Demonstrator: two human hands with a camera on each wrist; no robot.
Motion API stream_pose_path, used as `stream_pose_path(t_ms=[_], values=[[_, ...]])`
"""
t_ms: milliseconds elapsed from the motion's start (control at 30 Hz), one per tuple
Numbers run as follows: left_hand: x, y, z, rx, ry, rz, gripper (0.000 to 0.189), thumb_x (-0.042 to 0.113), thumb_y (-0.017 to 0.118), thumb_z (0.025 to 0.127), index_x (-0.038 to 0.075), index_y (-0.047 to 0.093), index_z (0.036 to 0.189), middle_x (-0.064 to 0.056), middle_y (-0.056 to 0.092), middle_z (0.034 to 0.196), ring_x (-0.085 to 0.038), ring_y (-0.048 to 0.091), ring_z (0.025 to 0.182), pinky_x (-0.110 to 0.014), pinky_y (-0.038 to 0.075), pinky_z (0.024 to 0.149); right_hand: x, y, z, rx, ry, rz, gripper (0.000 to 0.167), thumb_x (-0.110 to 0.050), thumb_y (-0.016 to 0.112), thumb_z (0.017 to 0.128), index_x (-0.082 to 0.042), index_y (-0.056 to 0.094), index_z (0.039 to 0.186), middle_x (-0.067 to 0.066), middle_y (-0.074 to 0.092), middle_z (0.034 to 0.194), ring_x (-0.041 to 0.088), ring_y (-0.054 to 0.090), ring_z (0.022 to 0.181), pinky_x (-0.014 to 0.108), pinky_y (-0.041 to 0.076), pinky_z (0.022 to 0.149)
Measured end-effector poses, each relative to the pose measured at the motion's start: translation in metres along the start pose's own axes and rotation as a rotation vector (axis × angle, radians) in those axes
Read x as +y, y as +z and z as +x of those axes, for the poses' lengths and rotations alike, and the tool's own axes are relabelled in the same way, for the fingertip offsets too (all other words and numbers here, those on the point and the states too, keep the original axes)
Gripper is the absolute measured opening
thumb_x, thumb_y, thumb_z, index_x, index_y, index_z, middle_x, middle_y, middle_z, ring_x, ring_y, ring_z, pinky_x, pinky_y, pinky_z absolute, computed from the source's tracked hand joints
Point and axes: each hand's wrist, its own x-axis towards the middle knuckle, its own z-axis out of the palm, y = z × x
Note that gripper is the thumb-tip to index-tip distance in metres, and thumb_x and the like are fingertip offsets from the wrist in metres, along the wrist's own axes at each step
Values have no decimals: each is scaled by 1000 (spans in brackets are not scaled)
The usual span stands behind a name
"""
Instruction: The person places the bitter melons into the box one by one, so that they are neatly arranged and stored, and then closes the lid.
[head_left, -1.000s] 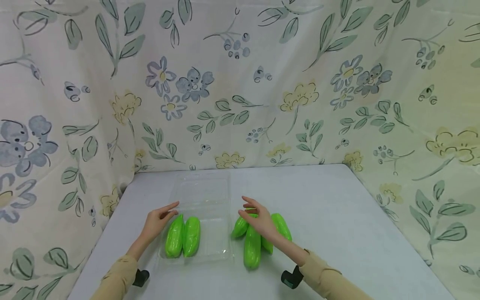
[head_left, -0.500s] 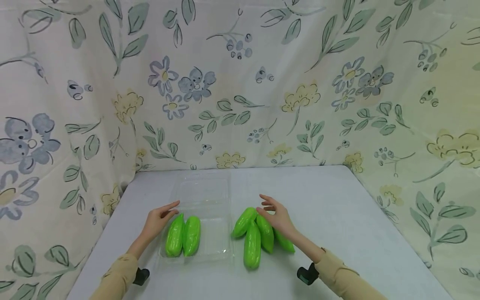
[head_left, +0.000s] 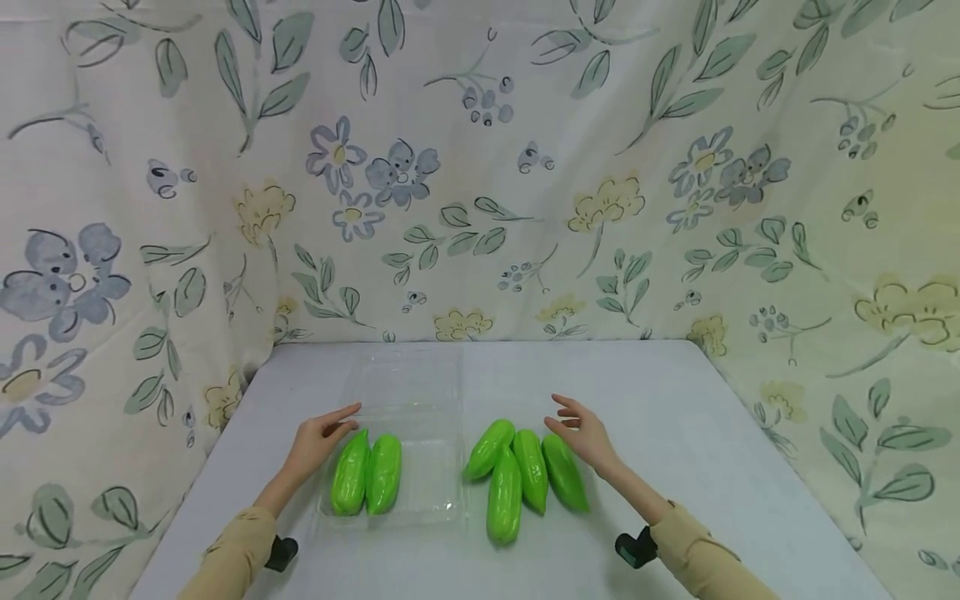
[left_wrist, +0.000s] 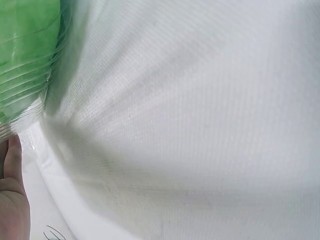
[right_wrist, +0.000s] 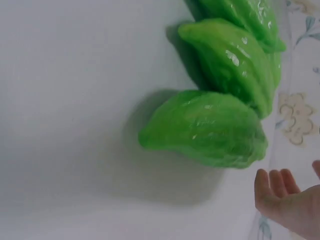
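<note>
My left hand rests at the left side of a clear plastic clamshell box, its fingers near the hinge. In the left wrist view those fingers touch the ribbed box wall. Two glossy green bitter melons stand side by side in the box's left half: a left one and a right one. To the box's right lie several more bitter melons on the table, close together. My right hand hovers above and beside the rightmost bitter melon, fingers loosely bent, holding nothing.
The box's clear lid lies folded back behind its base. A white cloth covers the table. Behind it and at both sides hangs a floral curtain. A dark wrist camera sits under the right sleeve.
My right hand has moved right, away from over the loose bitter melons, uncovering them. The rightmost one now lies apart from the hand. My left hand stays at the box.
</note>
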Motion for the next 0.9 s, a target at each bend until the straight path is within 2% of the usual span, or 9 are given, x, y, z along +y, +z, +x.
stream_pose_path(t_ms=[167,467,633,900], values=[[0,0,1,-1,10,-7,35,14,60,94,9,60,128,-15,69,112,-22,69,94,-12,49,76,11,-5,2,-56,32,-50,51,-26,64,91,-7,50,137,28,56,126,41,59,110,46,52,86],[1,-1,0,0,5,0,34,14,60,94,10,61,128,-15,71,109,-21,70,93,-13,49,75,20,-8,-2,-217,136,-20,50,-29,65,90,-9,53,135,24,55,127,39,56,114,38,54,77],[0,-1,0,-2,16,-15,34,14,60,94,10,61,128,-15,70,110,-20,70,93,-13,50,75,23,-8,-4,-261,132,-37,49,-27,66,89,-10,55,133,22,55,127,39,55,115,38,53,73],[0,-1,1,-15,-3,-16,36,14,59,94,8,59,129,-16,69,113,-19,69,95,-11,48,76,28,-9,-5,-314,96,-53,48,-25,67,88,-10,56,133,26,51,131,42,54,114,42,53,75]])
